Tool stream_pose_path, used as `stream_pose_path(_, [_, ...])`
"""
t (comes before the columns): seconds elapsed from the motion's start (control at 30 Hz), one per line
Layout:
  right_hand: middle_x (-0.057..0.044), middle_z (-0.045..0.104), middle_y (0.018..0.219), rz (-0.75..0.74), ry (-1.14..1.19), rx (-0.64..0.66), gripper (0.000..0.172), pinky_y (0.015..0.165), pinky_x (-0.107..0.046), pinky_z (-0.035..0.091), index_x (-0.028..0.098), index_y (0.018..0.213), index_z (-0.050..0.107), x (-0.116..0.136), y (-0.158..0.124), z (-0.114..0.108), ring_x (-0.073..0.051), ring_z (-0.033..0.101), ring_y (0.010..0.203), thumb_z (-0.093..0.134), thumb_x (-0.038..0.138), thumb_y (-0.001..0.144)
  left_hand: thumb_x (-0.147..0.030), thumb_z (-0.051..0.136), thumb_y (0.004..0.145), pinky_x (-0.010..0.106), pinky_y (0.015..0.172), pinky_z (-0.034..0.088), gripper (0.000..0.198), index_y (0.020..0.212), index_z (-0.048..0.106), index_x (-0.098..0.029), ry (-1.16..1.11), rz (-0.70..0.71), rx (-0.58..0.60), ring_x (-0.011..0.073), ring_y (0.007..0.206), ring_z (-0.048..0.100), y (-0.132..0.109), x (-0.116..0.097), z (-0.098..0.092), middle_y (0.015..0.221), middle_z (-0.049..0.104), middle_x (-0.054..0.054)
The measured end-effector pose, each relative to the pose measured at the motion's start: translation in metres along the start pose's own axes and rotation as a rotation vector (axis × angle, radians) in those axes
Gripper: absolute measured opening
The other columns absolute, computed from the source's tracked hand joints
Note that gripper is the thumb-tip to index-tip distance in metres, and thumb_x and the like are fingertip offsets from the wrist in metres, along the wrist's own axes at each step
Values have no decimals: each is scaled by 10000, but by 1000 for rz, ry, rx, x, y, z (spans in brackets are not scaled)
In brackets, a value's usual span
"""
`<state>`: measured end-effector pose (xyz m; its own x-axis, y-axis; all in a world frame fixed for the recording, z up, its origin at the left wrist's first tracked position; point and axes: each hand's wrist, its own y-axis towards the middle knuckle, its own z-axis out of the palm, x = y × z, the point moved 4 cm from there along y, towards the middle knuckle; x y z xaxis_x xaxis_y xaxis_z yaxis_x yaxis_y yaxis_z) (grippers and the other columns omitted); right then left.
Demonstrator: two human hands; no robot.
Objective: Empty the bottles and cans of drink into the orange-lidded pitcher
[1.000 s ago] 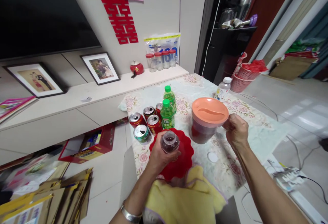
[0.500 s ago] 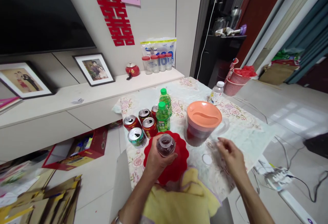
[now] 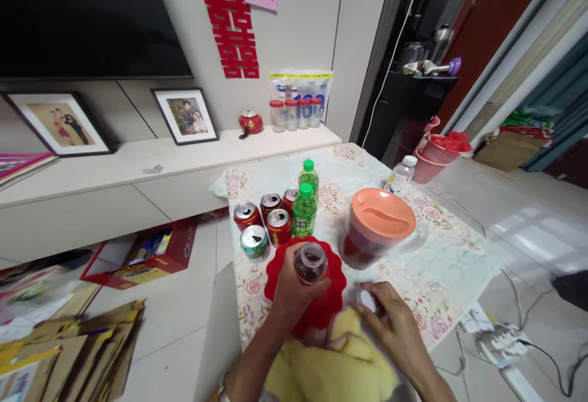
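Two hands work over the near part of a flower-patterned worktop (image 3: 255,304). The left hand (image 3: 294,288) is wrapped around a small clear bottle (image 3: 309,272), which is uncapped and has dark reddish liquid inside. This bottle is above the scalloped red tray (image 3: 337,279); whether its base touches the tray cannot be told. To the right, the right hand (image 3: 392,322) has its thumb and fingers narrowed around a white cap (image 3: 366,299); I cannot tell whether the cap is lifted or rests on the cloth covering.

A yellow towel (image 3: 335,371) is bunched at the near edge, between the forearms. Farther back and right of the tray is a clear pitcher (image 3: 361,249) with an orange lid (image 3: 383,212), holding dark red liquid, its handle on the right side. Left of it, two green-capped bottles (image 3: 304,215) stand upright, one behind the other. Five drink cans (image 3: 278,227) cluster to their left, four red and one teal, just beyond the tray's far left rim. Behind the pitcher, toward the far right, stands a white-capped bottle (image 3: 401,175). Four red-lidded jars (image 3: 291,117) line up on a far, low cabinet (image 3: 184,163).
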<state>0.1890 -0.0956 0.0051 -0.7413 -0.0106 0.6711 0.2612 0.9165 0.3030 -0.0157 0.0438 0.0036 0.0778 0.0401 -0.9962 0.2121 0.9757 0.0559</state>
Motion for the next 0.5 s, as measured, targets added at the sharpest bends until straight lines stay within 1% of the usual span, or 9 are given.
stream_pose_path(0.03, [-47,735,964,-35,19,13,231,665,-317,602,229,1167,761,12,5,-3,-183,696,754,677,377,1010,-227,905,565,413,934,648,700,1208,630,-204,8,0,-7,269,986,798,-1,-1,0,1110,804,66])
stream_pose_path(0.07, [-35,730,979,-69,37,25,227,677,-297,603,246,1183,750,25,11,-6,-165,689,753,666,396,1035,-218,901,564,409,932,648,686,1196,635,-204,19,3,-13,267,986,796,-1,-3,0,1105,802,64])
stream_pose_path(0.13, [-38,731,1078,-139,62,33,244,730,-269,607,273,1256,715,52,26,-13,-155,709,851,637,413,1073,-200,887,559,406,917,651,661,1173,642,-203,30,9,-20,267,969,793,-2,-8,0,1080,800,58])
stream_pose_path(0.2, [-50,723,1185,-246,58,19,241,797,-251,607,284,1293,687,77,45,-19,-157,726,988,650,389,1080,-184,879,544,407,905,653,669,1167,638,-200,19,13,-10,270,951,792,-2,-12,1,1064,800,61])
stream_pose_path(0.27, [-50,720,1176,-380,38,17,250,842,-245,600,269,1315,663,99,64,-21,-158,718,1030,671,332,1073,-188,896,532,412,898,655,689,1167,628,-197,9,18,4,280,948,791,-1,-12,1,1077,798,80])
stream_pose_path(0.33, [-58,715,1150,-493,11,27,271,856,-259,600,244,1338,640,115,80,-19,-169,707,1030,667,267,1069,-225,912,551,415,889,656,693,1178,617,-200,-3,34,8,290,964,790,-1,-9,2,1101,793,99])
stream_pose_path(0.4, [-80,713,1147,-582,-47,49,297,868,-301,608,218,1359,627,126,93,-15,-199,698,1040,652,216,1063,-269,908,587,410,875,659,684,1198,608,-206,-15,56,14,292,971,791,-1,-5,2,1112,793,105])
stream_pose_path(0.5, [-114,711,1152,-649,-149,140,315,852,-360,617,177,1354,642,138,104,-9,-241,683,1037,615,145,1042,-298,909,595,403,852,668,687,1207,613,-200,28,92,-11,286,944,799,-1,-3,3,1100,807,104])
